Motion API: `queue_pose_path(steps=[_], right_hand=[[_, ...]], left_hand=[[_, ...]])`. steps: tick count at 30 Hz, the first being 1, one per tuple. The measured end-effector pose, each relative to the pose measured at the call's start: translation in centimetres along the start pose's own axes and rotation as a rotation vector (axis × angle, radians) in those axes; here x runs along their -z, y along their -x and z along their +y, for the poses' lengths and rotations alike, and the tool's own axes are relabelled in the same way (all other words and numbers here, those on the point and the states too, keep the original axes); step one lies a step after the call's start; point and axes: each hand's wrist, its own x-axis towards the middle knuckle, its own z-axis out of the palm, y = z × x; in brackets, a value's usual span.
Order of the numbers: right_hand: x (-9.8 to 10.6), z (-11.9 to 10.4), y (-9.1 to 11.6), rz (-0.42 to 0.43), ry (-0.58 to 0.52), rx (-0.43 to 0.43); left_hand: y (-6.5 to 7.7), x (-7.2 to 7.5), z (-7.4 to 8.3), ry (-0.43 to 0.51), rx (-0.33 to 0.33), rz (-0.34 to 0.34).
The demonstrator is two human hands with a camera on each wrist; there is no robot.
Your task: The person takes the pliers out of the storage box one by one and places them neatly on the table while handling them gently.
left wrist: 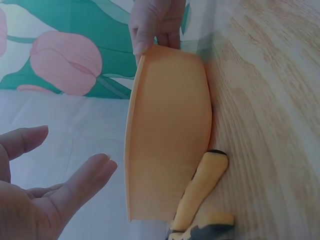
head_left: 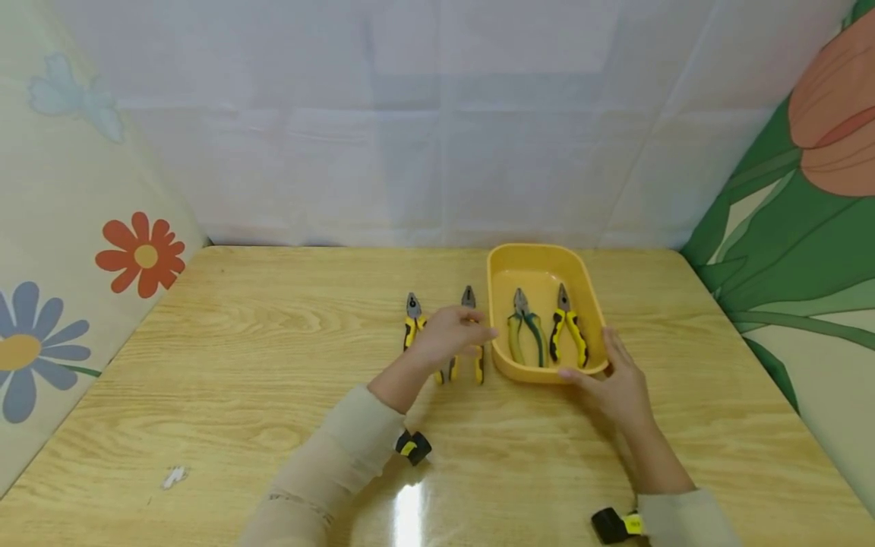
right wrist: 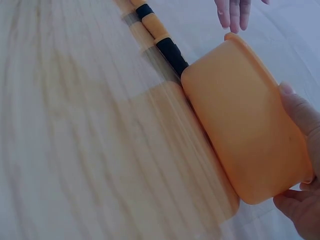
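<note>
A yellow plastic bin (head_left: 533, 375) stands on the table, right of centre. In it lie pliers with green and yellow handles (head_left: 516, 342) and pliers with yellow and black handles (head_left: 578, 346). My right hand (head_left: 625, 391) grips the bin's near right corner, thumb on the front rim and fingers along the right side. Beside the bin's left wall, my left hand (head_left: 447, 334) hovers with its fingers spread, apart from the wall in the left wrist view. Under it are two yellow-and-black pliers, the left pliers (head_left: 412, 308) and the right pliers (head_left: 468, 296), their handles partly hidden.
The wood-grain table (head_left: 287, 327) backs onto a white sheet (head_left: 307, 167), with flower-painted panels at both sides. A small white scrap (head_left: 175, 477) lies at the near left. Black-and-yellow wrist devices, a left device (head_left: 413, 447) and a right device (head_left: 615, 524), show beside the sleeves.
</note>
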Motion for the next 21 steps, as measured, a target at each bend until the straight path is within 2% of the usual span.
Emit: queue_pose_path(steps=[4, 17, 21], right_hand=[[0.0, 0.0, 0.0, -0.001, -0.004, 0.0], [-0.3, 0.4, -0.1, 0.006, -0.019, 0.008], [-0.2, 0.5, -0.1, 0.007, -0.012, 0.009]], left_hand=[[-0.4, -0.4, 0.2, -0.001, 0.005, -0.003], [-0.8, -1.5, 0.6, -0.137, 0.022, 0.035], [-1.0, -1.6, 0.8, -0.15, 0.026, 0.023]])
